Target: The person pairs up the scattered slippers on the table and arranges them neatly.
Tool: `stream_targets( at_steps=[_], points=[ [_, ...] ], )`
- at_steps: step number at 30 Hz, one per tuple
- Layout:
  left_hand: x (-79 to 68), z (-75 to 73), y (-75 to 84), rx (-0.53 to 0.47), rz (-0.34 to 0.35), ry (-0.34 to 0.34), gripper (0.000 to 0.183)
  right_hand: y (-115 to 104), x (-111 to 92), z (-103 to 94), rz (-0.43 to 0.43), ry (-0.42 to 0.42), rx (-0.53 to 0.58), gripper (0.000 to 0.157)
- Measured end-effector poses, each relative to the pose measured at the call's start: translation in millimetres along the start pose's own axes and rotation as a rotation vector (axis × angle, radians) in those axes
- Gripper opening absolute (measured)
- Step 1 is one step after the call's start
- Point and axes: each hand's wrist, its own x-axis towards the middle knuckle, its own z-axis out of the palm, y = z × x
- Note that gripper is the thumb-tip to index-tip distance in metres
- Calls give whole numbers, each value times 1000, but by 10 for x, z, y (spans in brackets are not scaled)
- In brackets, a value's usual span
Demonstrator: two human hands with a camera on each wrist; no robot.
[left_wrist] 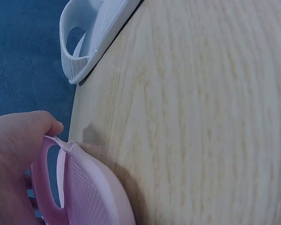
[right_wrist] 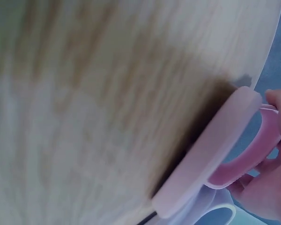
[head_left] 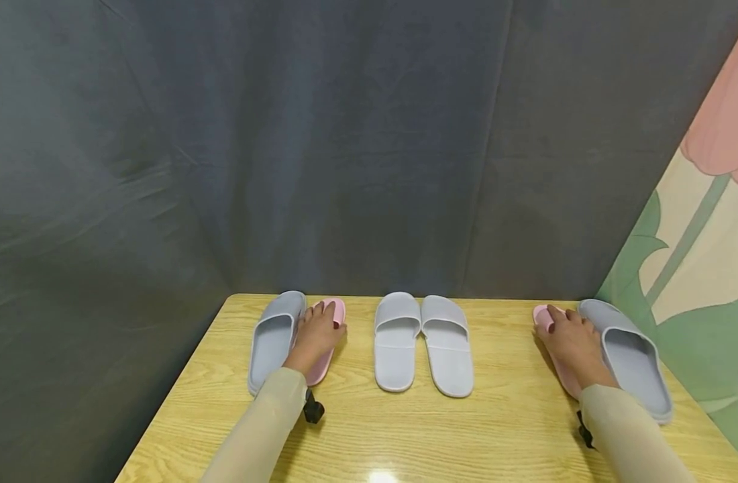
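My left hand (head_left: 317,333) grips the strap of a small pink slipper (head_left: 321,369), right beside a larger grey-blue slipper (head_left: 271,349) at the table's left. In the left wrist view the thumb lies on the strap edge of this pink slipper (left_wrist: 91,183); most of the fingers are hidden. At the right, my right hand (head_left: 571,341) holds the matching pink slipper (head_left: 565,379) by its strap, next to the other grey-blue slipper (head_left: 637,369). That pink slipper (right_wrist: 210,150) looks tilted in the right wrist view, with a dark shadow along its sole.
Between the hands, a pair of pale slippers, the left one (head_left: 395,362) and the right one (head_left: 450,365), lies toes to the back edge. Dark curtain (head_left: 357,147) hangs behind the wooden table (head_left: 405,429). A flower-patterned cloth (head_left: 707,295) borders the right side.
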Motion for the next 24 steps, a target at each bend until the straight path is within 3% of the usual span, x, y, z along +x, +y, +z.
stream_targets(
  at_steps=[12,24],
  points=[
    [-11,31,42,58,13,-1,68,-49,-8,-92,56,-162,33,73],
    [-38,65,66,34,-9,-9,64,-55,5,-63,56,-214,8,65]
  ],
)
